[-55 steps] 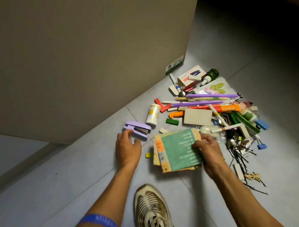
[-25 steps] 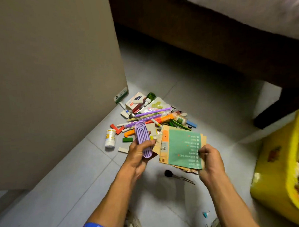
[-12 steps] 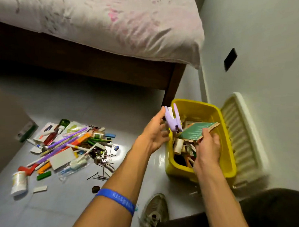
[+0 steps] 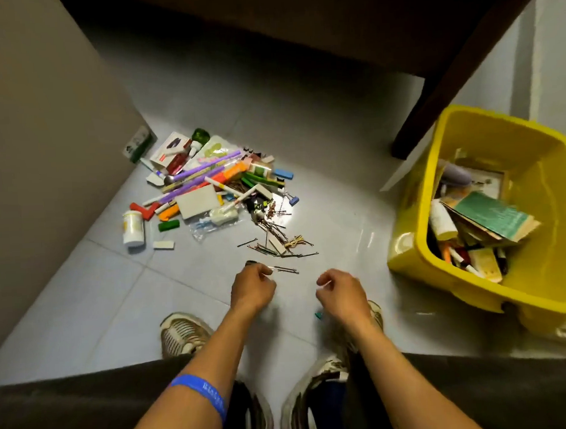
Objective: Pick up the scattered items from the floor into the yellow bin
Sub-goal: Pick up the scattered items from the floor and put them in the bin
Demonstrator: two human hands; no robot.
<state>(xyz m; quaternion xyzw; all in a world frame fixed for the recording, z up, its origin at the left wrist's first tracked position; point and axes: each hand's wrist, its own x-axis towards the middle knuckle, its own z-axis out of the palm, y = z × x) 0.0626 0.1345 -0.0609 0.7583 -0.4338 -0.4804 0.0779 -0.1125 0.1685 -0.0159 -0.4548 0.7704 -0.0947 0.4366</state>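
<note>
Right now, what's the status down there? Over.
Left hand pinching a hairpin off the floor. Right hand loosely curled, nothing visibly held. Yellow bin part full; pile still out. Nothing blocking.

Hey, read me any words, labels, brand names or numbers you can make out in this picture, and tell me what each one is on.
None can be read.
Blue wristband: pale lettering, too blurred.
Green booklet in the yellow bin: faint lines of print, too small.
White bottle: yellow label, text illegible.
White and red box: print too small.
Green and white sticker on the cabinet corner: a logo shape only, unreadable.
</note>
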